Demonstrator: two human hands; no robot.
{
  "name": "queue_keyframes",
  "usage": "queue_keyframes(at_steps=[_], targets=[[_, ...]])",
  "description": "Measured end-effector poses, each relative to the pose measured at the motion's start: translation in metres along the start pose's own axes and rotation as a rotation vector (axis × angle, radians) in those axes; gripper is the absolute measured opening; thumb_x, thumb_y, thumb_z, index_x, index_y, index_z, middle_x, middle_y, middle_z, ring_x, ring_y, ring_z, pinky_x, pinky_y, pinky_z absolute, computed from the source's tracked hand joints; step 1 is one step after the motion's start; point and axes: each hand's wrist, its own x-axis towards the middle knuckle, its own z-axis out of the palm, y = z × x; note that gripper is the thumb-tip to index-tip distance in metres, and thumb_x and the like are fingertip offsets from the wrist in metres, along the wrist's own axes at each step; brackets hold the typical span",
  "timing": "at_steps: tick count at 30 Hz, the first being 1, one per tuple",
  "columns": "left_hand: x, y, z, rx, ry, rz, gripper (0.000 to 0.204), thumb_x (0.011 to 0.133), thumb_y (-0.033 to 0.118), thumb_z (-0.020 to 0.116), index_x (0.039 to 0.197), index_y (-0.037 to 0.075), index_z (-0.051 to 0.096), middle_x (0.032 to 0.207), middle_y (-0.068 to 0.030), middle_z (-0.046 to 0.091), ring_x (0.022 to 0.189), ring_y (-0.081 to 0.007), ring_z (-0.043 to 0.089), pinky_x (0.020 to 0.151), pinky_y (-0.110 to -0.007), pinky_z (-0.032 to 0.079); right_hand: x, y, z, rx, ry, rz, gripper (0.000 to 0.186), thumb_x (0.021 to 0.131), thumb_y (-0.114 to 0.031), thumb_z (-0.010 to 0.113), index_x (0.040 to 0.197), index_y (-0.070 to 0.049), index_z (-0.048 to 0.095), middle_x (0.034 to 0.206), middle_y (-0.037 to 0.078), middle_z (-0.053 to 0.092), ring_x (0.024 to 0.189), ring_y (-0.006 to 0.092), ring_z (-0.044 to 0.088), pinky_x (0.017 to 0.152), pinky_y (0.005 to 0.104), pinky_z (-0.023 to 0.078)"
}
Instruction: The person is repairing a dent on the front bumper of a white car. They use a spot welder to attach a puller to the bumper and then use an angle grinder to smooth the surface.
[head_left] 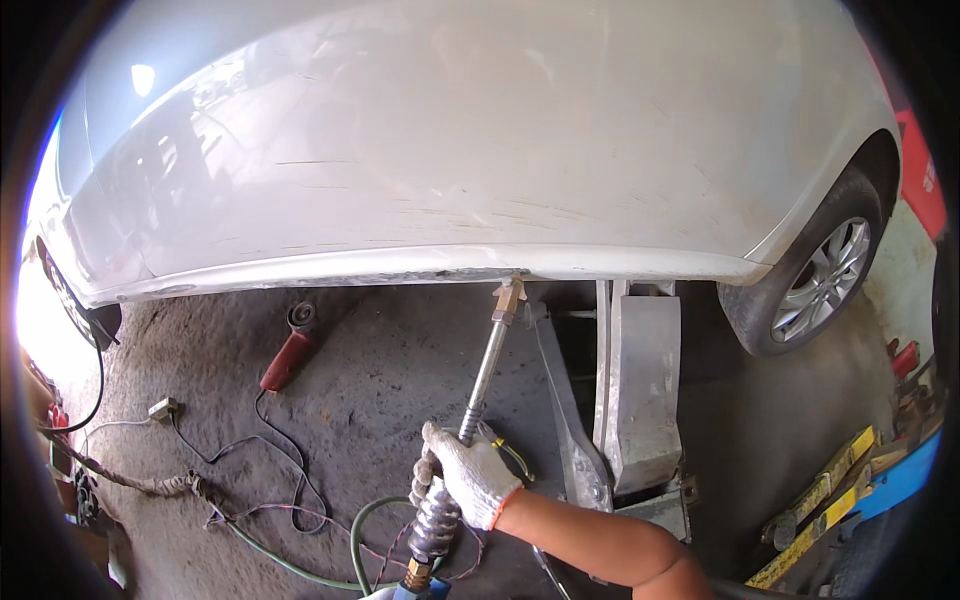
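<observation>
My right hand (475,478), in a white knit glove, is closed around the shaft of a slide-hammer-like dent puller (487,370). The tool slants up from the lower edge, and its brass-coloured head (508,300) meets the lower edge of a silver car's sill (400,272). Grey, scraped patches run along that sill. Below my hand the tool has a thick ribbed metal section (434,522), a brass fitting and a blue end. A whitish patch beside the blue end at the lower edge may be my left hand; its fingers are hidden.
A red angle grinder (288,360) lies on the floor, its cord trailing left. Cables and a green hose (358,540) cross the lower left. Right of the tool stands a grey metal lift support (645,390). Yellow bars (815,510) lie at the lower right, near a wheel (815,275).
</observation>
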Motion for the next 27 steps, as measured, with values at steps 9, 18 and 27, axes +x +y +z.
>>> queue_keyframes(at_steps=[9, 18, 27], targets=[[-0.007, -0.017, 0.011, 0.273, -0.004, 0.120, 0.022, 0.104, 0.035, 0.047, 0.088, 0.023, 0.057, 0.064, 0.0040, 0.046, 0.048, -0.0125, 0.044, 0.041, -0.030, 0.033, -0.009, -0.006, 0.001, 0.074, -0.023, 0.080, 0.034, 0.100, -0.030, 0.062, 0.076, -0.007, 0.054, 0.064, 0.009, 0.057, 0.057, 0.0244, 0.060, 0.058, 0.0422, 0.054], [0.014, -0.032, -0.008, -0.336, 0.059, 0.146, 0.026, 0.105, 0.032, 0.044, 0.090, 0.018, 0.060, 0.069, 0.0039, 0.052, 0.057, -0.0124, 0.049, 0.050, -0.027, 0.037, -0.011, -0.005, 0.001, 0.069, -0.161, -0.006, 0.038, 0.103, -0.032, 0.056, 0.075, -0.006, 0.054, 0.062, 0.008, 0.057, 0.053, 0.0215, 0.058, 0.053, 0.0383, 0.051], [-0.024, -0.021, 0.026, -0.220, 0.142, 0.014, 0.031, 0.101, 0.040, 0.049, 0.080, 0.019, 0.058, 0.060, 0.0007, 0.052, 0.043, -0.0174, 0.047, 0.039, -0.033, 0.038, -0.012, -0.005, -0.002, 0.001, -0.099, 0.020, 0.034, 0.102, -0.032, 0.058, 0.078, -0.007, 0.055, 0.066, 0.009, 0.057, 0.057, 0.0230, 0.058, 0.060, 0.0421, 0.054]])
